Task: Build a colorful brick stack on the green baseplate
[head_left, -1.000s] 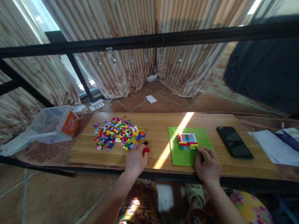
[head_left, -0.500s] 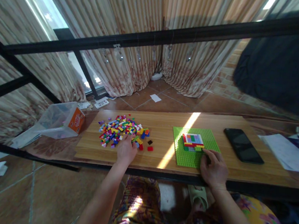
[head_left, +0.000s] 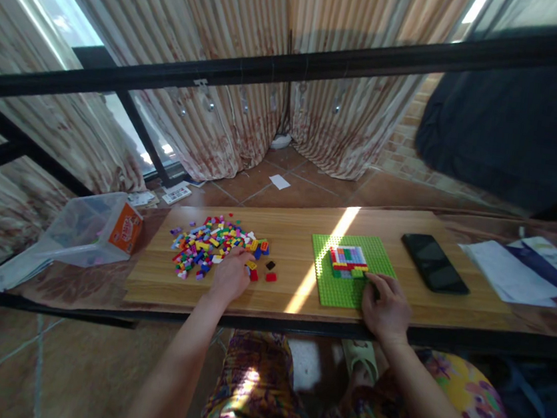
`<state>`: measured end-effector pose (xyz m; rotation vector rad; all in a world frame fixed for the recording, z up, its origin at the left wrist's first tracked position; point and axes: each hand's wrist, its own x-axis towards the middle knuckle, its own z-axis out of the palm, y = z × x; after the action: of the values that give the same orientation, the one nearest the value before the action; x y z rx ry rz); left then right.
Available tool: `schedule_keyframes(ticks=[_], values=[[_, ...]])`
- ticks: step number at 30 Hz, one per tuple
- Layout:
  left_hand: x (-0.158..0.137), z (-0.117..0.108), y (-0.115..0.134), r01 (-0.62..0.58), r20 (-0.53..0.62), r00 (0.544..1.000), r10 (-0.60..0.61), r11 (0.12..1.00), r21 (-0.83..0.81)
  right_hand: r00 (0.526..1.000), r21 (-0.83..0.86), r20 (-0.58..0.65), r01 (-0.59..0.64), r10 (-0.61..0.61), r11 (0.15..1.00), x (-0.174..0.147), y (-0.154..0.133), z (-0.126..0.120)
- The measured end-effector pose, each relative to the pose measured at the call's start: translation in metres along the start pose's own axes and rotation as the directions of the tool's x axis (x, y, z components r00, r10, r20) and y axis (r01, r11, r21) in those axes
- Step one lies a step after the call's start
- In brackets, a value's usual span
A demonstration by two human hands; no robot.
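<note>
Over the wooden board (head_left: 289, 244) low in the frame, my left hand (head_left: 232, 276) is at the brick pile (head_left: 211, 244) left of centre, my right hand (head_left: 388, 309) curls beside the brick build (head_left: 350, 260) right of centre, and what either grips I cannot tell.

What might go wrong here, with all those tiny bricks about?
The left hand is at the near side of the loose bricks, so a careless sweep might scatter some. The right hand is beside the brick build on the green baseplate; a bump could loosen a piece.
</note>
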<state>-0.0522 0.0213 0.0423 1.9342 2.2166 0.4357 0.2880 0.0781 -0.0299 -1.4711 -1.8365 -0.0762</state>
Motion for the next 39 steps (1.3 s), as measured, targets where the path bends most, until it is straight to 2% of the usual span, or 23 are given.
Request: schedule_keyframes(ticks=[5,15,24,33,39], values=[[0.009,-0.001,-0.005,-0.090,0.015,0.996,0.090,0.996,0.018,1.000,0.007,-0.002,0.014,-0.014,1.000,0.000,0.001,0.001],[0.010,-0.004,-0.008,-0.120,0.022,0.992,0.120,0.993,0.004,1.000,0.024,-0.010,0.008,-0.008,1.000,-0.001,0.002,0.003],[0.004,-0.004,-0.001,-0.094,0.017,0.996,0.092,0.988,0.125,1.000,0.024,-0.013,0.002,-0.001,1.000,0.000,0.000,0.003],[0.005,-0.003,-0.005,-0.133,0.039,0.991,0.130,0.988,0.082,1.000,0.016,-0.005,-0.002,0.002,1.000,-0.001,0.001,0.003],[0.005,0.003,-0.005,-0.097,0.007,0.995,0.097,0.994,0.058,1.000,0.020,-0.011,0.005,-0.005,1.000,-0.002,0.003,0.005]])
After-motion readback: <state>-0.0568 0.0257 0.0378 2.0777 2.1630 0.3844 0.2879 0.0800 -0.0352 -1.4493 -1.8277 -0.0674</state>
